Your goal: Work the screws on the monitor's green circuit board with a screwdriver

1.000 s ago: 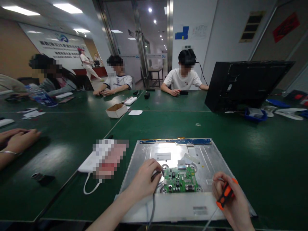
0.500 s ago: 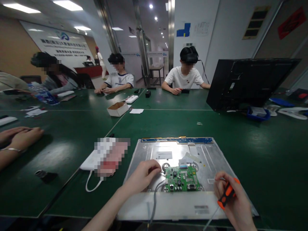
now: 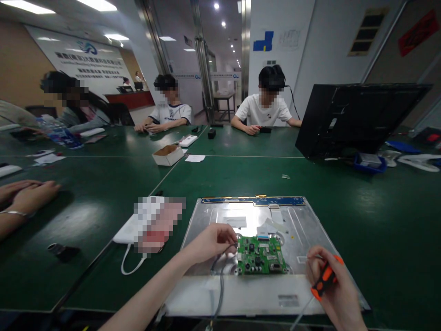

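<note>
A metal-backed display panel (image 3: 203, 216) lies flat on the green table in front of me, with a green circuit board (image 3: 260, 259) on its middle. My left hand (image 3: 218, 239) is closed at the board's upper left edge, fingertips pinching a thin grey cable. Another stretch of grey cable (image 3: 221, 294) hangs down over the panel's near edge. Over the panel's right side, my right hand (image 3: 332, 285) is wrapped round a screwdriver (image 3: 324, 278) with an orange and black handle. Its shaft points down and left, away from the board; its tip is out of view.
A white power bank (image 3: 127, 230) with a cable lies left of the panel, beside a short black cylinder (image 3: 62, 250). Further off are a small open box (image 3: 168, 156) and a black monitor (image 3: 358, 119). Another person's hands (image 3: 32, 197) rest at left; several people sit around.
My left hand has moved slightly up and right to the board's edge, and a cable now shows running from its fingertips. My right hand keeps its place with the screwdriver.
</note>
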The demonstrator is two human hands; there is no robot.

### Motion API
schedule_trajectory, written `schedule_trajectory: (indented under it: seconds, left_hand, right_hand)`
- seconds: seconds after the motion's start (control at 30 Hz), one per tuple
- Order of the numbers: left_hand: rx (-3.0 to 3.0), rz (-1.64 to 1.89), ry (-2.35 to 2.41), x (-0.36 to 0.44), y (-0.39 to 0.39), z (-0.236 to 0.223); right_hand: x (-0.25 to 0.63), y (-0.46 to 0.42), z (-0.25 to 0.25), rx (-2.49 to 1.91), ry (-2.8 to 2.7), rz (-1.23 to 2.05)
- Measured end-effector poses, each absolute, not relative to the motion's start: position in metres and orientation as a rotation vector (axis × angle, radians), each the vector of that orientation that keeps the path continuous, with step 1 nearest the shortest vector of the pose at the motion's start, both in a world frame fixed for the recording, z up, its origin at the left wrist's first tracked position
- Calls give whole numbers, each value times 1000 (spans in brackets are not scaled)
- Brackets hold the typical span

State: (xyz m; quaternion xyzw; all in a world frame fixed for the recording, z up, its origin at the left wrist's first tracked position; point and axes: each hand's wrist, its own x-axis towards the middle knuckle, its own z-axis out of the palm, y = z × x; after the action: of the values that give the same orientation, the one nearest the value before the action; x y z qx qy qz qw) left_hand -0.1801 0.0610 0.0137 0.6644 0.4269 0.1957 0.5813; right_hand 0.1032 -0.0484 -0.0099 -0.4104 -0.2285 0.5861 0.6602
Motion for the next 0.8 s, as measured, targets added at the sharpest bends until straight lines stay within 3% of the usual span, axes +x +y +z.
schedule_trajectory:
  seconds: [0.8]
  left_hand:
    - [2143,362,1085,-180,54,27]
  right_hand:
    - [107,-46,-19,-939,-552,1285]
